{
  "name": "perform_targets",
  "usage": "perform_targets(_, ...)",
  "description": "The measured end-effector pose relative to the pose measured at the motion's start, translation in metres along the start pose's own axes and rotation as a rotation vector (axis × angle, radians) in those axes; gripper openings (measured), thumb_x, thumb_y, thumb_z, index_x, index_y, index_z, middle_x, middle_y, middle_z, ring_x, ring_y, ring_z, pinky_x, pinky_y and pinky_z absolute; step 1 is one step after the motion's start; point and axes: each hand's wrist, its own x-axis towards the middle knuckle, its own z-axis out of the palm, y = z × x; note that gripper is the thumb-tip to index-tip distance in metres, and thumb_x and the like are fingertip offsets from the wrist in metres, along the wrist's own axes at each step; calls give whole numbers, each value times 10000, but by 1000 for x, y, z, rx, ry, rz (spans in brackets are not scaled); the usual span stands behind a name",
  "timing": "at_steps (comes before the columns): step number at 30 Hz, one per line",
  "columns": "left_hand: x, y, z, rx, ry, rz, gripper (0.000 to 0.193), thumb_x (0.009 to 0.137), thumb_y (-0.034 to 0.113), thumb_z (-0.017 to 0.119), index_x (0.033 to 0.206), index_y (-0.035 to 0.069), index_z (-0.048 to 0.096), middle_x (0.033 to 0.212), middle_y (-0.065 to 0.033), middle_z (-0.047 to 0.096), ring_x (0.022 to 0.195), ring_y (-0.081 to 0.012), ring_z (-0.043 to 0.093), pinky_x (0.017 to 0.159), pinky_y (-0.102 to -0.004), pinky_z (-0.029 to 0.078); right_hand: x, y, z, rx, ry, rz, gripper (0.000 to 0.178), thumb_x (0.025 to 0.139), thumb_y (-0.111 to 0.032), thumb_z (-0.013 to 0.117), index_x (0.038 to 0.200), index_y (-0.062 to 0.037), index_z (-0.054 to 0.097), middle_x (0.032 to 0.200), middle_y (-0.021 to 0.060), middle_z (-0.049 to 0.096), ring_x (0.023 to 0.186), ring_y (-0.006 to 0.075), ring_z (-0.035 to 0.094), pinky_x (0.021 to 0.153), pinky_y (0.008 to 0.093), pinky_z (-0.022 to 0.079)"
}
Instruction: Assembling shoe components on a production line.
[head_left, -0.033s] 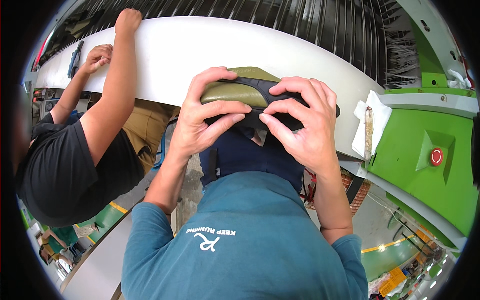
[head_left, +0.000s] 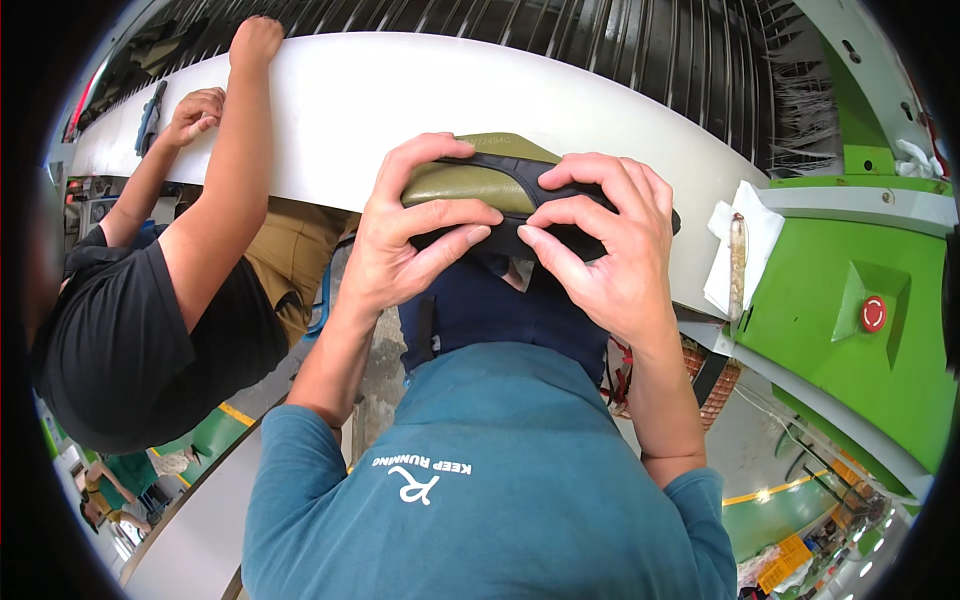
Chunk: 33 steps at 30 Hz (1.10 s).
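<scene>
An olive-green shoe last (head_left: pixel 462 188) with a black shoe upper (head_left: pixel 526 182) partly around it is held up between my hands, in front of my waist. My left hand (head_left: pixel 390 240) grips the left end, fingers over the far side, thumb and forefinger pinching near the upper's near edge. On the right, my right hand (head_left: pixel 625 245) wraps round the black-covered end, its thumb and forefinger close to the left hand's fingertips. The green surface shows bare between the black edges. My palms hide the underside.
A white work surface (head_left: pixel 330 110) borders a dark slatted conveyor (head_left: pixel 600 40). A green machine (head_left: pixel 800 300) with a red button (head_left: pixel 873 314) stands at right, beside a stained tool (head_left: pixel 738 265) on white cloth (head_left: pixel 765 225). A co-worker's arm (head_left: pixel 235 170) reaches across at left.
</scene>
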Motion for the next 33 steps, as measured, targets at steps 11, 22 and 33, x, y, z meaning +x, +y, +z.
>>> perform_targets(11, 9, -2, 5, 35, 52, 27, 283, 752, 71, 902, 1020, 162, 886, 1347, -77, 722, 1353, -360, 610, 1139, -490, 518, 4, -7, 4, -61, 21, 167, 323, 757, -249, 956, 927, -153, 698, 1155, -39, 702, 1068, 205, 665, 937, 401, 432)
perform_targets(22, 3, -4, 4, 5, 93, 22, 263, 756, 69, 883, 999, 172, 892, 1341, -62, 723, 1352, -354, 603, 1148, -475, 508, 9, 7, -11, 162, -9, 239, 413, 775, -177, 967, 1113, -72, 754, 1138, 72, 760, 1044, 273, 763, 930, 371, 597)
perform_targets(33, 5, -5, 9, -34, 109, 28, 261, 758, 76, 882, 1001, 171, 897, 1334, -64, 724, 1354, -341, 601, 1152, -471, 507, 7, 45, -34, 486, -186, 361, 428, 818, -101, 948, 1191, -20, 755, 1223, 103, 791, 1144, 214, 763, 1034, 349, 577)
